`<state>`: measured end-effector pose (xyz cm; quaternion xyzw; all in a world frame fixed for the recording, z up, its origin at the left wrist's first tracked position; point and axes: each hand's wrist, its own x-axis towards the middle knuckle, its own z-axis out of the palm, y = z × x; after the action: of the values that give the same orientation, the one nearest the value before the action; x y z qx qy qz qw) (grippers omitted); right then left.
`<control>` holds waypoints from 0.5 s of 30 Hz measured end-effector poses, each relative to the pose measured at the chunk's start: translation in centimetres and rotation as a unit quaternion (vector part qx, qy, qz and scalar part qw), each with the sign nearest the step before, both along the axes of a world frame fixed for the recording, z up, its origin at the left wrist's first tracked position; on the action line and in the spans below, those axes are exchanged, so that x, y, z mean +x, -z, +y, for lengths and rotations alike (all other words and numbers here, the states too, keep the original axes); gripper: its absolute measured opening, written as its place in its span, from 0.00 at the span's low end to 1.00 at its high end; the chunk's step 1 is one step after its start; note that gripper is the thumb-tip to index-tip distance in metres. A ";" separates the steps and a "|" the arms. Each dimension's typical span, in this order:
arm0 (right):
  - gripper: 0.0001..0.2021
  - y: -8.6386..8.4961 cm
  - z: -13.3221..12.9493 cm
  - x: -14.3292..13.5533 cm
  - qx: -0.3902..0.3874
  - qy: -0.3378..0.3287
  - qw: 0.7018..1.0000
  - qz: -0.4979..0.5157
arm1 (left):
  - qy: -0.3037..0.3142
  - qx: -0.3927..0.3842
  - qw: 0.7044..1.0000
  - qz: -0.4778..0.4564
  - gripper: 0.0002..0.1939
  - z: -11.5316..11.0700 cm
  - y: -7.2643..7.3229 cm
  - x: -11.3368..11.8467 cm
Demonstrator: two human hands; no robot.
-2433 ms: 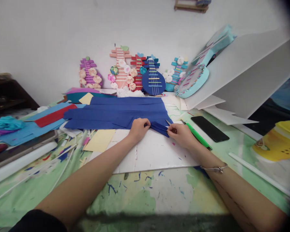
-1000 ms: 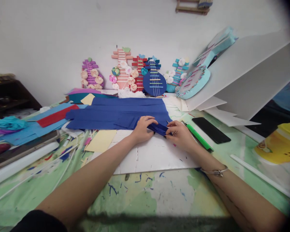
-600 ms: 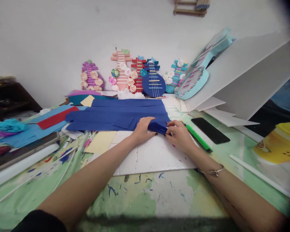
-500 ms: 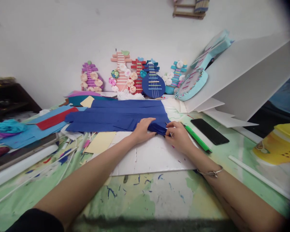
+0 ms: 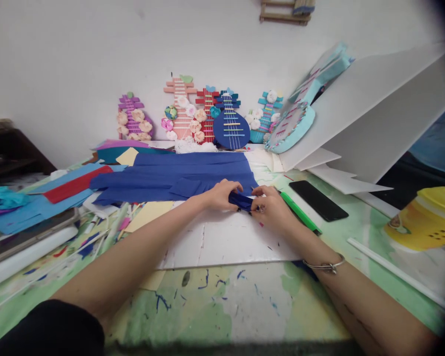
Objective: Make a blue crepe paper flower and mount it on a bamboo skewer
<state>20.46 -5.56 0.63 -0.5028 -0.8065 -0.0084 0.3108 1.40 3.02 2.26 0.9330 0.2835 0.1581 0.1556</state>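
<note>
Between my two hands is a small folded strip of dark blue crepe paper [image 5: 241, 200]. My left hand [image 5: 222, 196] pinches its left end, thumb and fingers curved around it. The fingers of my right hand [image 5: 270, 206] are closed on the other end. Both hands rest low over a white board [image 5: 222, 242] marked with thin cut lines. Just behind them lies a wide sheet of the same blue crepe paper [image 5: 193, 167], creased across its width. What my fingertips cover of the strip is hidden.
Right of my hand lie a green utility knife [image 5: 300, 212], a black phone [image 5: 319, 200] and a white stick [image 5: 393, 269]. A yellow tub [image 5: 426, 220] stands farther right. Coloured paper [image 5: 77, 184] and scraps crowd the left. Decorated paper instruments [image 5: 232, 129] lean along the wall.
The view has shifted slightly, so most things appear a little farther left. My fingers have moved a little along the blue strip, and both hands still hold it.
</note>
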 end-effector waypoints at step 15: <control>0.11 -1.4 -0.6 0.0 0.085 -0.030 0.980 -0.177 | 0.037 -0.002 0.999 -0.030 0.27 0.5 0.2 -0.5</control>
<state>20.45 -6.16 2.01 -0.4407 -0.8598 -0.1564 0.2051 0.95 3.49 2.05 0.9372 0.2446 0.1798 0.1717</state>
